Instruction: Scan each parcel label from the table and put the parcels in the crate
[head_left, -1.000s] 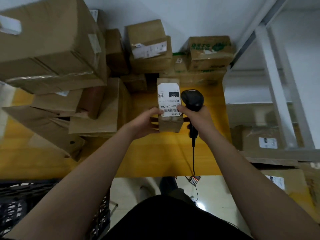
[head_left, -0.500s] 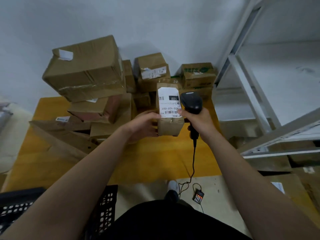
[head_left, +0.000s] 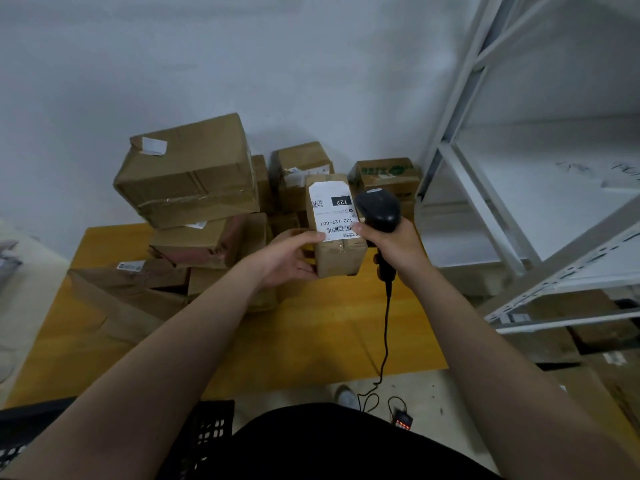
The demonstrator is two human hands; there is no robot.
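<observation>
Scan step: we had one parcel (head_left: 343, 258) lifted, with the scanner (head_left: 377, 207) just beside its label (head_left: 332, 209).
The crate (head_left: 211, 431) sat lower left and its inside was out of view, so contents unknown. Our left hand (head_left: 287, 261) gripped the parcel's left side above the table (head_left: 311, 334). Our right hand (head_left: 401, 247) was wrapped round the scanner handle, thumb touching the label edge. Next, as we judged it: aim at the barcode, then carry the parcel down-left to the crate.

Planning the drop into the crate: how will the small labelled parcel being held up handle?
Probably light: the left hand grips the parcel mostly alone. Likely stiff: its cardboard edges look square. Tall and narrow, it may tip if set upright.
</observation>
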